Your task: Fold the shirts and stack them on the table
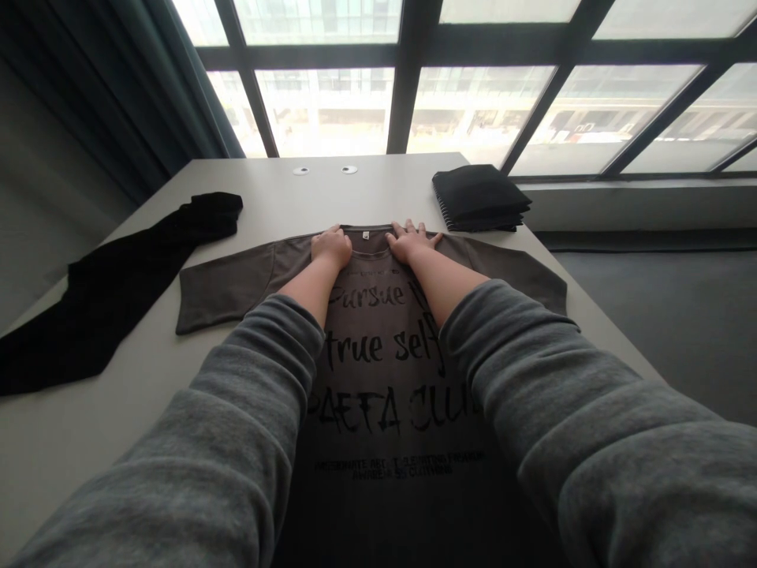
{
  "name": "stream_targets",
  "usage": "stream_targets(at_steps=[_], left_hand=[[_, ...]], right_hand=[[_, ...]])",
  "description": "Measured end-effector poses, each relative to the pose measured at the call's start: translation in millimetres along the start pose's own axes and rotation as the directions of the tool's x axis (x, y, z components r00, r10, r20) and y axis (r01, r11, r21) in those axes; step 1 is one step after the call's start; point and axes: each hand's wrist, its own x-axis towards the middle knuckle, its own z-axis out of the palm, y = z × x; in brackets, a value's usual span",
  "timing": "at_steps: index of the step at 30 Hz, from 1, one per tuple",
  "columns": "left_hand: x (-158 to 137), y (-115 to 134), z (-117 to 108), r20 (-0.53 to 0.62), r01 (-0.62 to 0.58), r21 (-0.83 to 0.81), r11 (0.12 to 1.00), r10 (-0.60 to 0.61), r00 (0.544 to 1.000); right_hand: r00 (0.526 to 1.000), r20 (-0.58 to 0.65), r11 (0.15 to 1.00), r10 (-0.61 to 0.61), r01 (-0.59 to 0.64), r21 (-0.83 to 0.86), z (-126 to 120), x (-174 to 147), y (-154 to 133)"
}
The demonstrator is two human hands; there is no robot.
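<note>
A brown-to-black T-shirt (pixel 378 371) with black lettering lies spread face up on the white table, its collar at the far end and both sleeves stretched out sideways. At the left side of the collar, my left hand (pixel 333 246) is closed on the cloth, its fingers curled. My right hand (pixel 411 241) rests on the fabric at the right side of the collar, fingers spread. A small white label (pixel 365 235) shows inside the neckline between the hands. My forearms cover parts of the shirt's sides.
On the left of the white table (pixel 266 193) lies a black garment (pixel 127 292). A stack of folded black cloth (pixel 480 197) sits at the far right edge, close to the shirt's right sleeve. Two oval eye-like discs (pixel 349 170) are near the far edge, before the windows.
</note>
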Motion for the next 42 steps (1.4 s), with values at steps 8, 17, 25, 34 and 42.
stream_targets(at_steps=[8,17,25,34,42], left_hand=[[14,-2,4,0.203,0.000,0.021,1.000,-0.004,0.979],[16,0,6,0.212,0.011,0.034,0.999,-0.018,0.977],[18,-2,7,0.223,0.015,0.034,0.999,-0.022,0.975],[9,-4,-1,0.188,-0.050,0.019,0.999,0.046,0.981],[-38,4,-4,0.187,-0.006,0.065,0.998,-0.007,0.982]], right_hand=[[0.972,-0.204,0.992,-0.117,0.124,0.023,-1,-16,0],[0.812,-0.202,0.836,-0.548,0.540,-0.095,22,-115,-30],[0.941,-0.036,0.942,-0.336,0.335,-0.031,17,-94,-12],[0.956,-0.109,0.962,-0.271,0.271,-0.009,16,-86,-6],[0.978,-0.097,0.982,-0.187,0.189,0.008,16,-80,-8]])
